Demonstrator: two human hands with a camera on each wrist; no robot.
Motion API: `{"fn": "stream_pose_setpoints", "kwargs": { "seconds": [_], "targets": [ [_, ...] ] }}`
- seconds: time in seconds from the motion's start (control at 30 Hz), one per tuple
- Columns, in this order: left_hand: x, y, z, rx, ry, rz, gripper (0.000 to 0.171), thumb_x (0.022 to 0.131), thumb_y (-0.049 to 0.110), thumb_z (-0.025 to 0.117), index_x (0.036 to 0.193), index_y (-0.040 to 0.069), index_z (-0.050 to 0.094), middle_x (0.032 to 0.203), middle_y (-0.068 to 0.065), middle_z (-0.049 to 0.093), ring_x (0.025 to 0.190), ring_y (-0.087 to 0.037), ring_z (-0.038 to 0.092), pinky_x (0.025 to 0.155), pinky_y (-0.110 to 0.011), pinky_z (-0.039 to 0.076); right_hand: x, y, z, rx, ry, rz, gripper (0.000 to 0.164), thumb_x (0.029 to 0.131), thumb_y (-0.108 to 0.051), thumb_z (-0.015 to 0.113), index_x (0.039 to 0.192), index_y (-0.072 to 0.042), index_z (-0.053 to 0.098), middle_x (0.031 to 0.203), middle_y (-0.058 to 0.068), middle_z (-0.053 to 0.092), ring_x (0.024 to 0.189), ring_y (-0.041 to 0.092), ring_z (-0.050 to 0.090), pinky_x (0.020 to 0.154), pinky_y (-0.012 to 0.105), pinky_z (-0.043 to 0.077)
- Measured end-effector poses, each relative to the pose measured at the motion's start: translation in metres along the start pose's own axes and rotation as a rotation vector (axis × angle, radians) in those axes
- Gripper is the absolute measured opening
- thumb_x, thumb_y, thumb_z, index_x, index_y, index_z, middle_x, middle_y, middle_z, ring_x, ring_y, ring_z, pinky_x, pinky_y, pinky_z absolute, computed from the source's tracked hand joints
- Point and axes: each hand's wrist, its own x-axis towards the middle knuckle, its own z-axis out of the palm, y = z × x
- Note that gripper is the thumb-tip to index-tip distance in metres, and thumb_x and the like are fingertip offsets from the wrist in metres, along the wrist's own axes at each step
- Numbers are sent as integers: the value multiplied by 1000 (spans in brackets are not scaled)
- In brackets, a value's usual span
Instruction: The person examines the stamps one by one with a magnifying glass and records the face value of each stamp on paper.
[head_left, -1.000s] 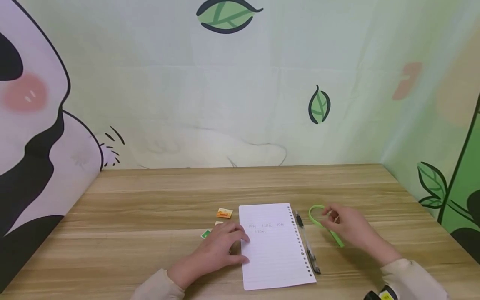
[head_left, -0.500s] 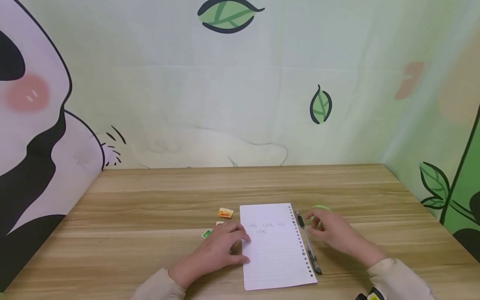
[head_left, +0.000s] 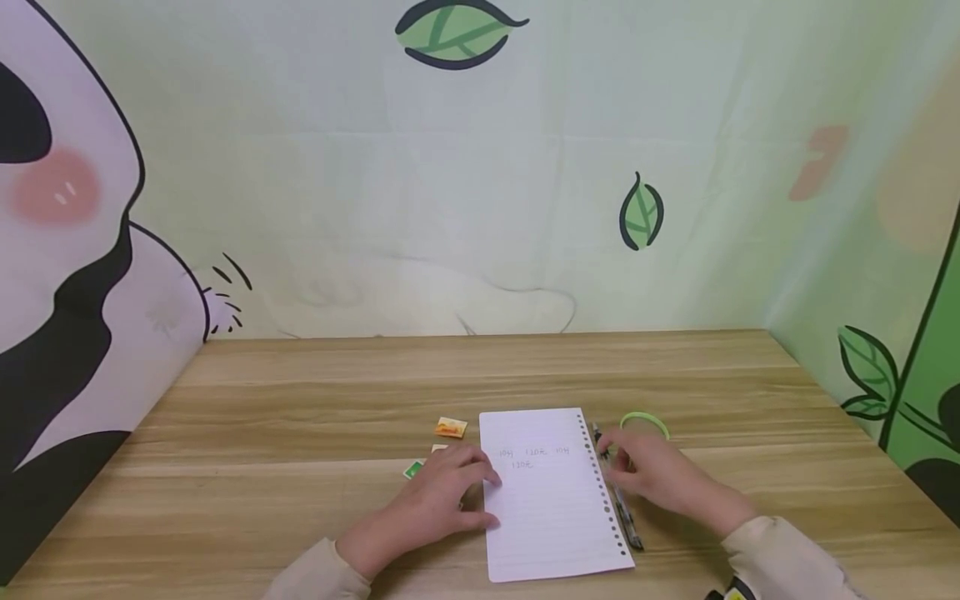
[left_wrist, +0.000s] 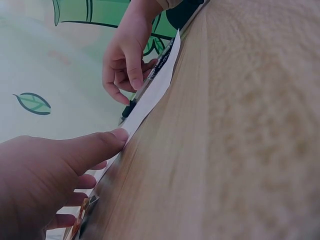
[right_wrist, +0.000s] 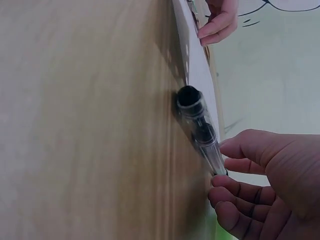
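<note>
A lined sheet of loose-leaf paper (head_left: 555,525) with a few handwritten marks lies on the wooden table, its punched holes along the right edge. My left hand (head_left: 438,492) rests at the sheet's left edge, thumb and fingers spread apart over the margin. Just right of the holes lies a clear pen (head_left: 628,525) with black ends. My right hand (head_left: 656,475) is over the pen's far half, thumb and fingertips right at the barrel in the right wrist view, with a gap between thumb and index finger. A bright green curved strip (head_left: 645,415) lies partly hidden behind this hand.
Left of the paper lie a small orange picture card (head_left: 451,427) and a green one (head_left: 413,469), the latter partly covered by the left hand. The table (head_left: 300,400) meets a printed cloth wall (head_left: 480,233) at the back.
My right hand has moved left from the green strip, which stays on the table, to the pen. The left hand and paper have kept their place.
</note>
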Motion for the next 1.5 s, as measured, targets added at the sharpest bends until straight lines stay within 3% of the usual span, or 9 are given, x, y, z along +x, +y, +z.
{"fn": "stream_pose_setpoints", "kwargs": {
  "seconds": [0.6,0.73,0.9,1.2,1.33,1.5],
  "targets": [
    [-2,-2,3,-6,7,9,35,76,38,78,104,20,67,113,4,60,109,-14,54,96,-39,43,2,-9,7,-96,-9,59,18,85,-8,63,103,-7,59,59,-8,46,50,1,39,46,18,34],
    [-2,-2,2,-9,9,11,35,77,38,78,104,20,67,113,4,60,110,-15,54,96,-39,44,3,-11,2,-90,15,52,23,83,-6,62,106,-7,61,58,-8,44,50,1,37,45,18,33],
    [-1,-1,0,-3,10,17,34,77,38,78,103,19,67,112,4,60,109,-15,54,95,-38,44,5,-14,-7,-59,71,57,19,83,-2,55,100,-6,65,59,-8,41,53,1,35,47,18,33],
    [-1,-1,0,5,9,21,35,76,39,78,104,19,66,112,3,60,110,-15,54,96,-38,44,8,-22,-20,30,155,103,19,90,-2,48,98,-4,65,69,-2,56,56,5,42,48,20,38],
    [-1,-2,1,3,9,19,35,76,38,78,103,20,67,112,4,60,110,-15,54,96,-38,44,9,-24,-24,43,169,108,18,88,-1,52,99,-4,65,70,-1,57,59,7,46,50,20,41],
    [-1,-2,1,-7,1,10,35,77,38,78,104,19,67,111,4,60,110,-14,54,97,-39,43,12,-24,-25,11,185,47,15,86,-3,61,99,-7,66,80,-3,65,71,5,54,61,19,48]
  ]
}}
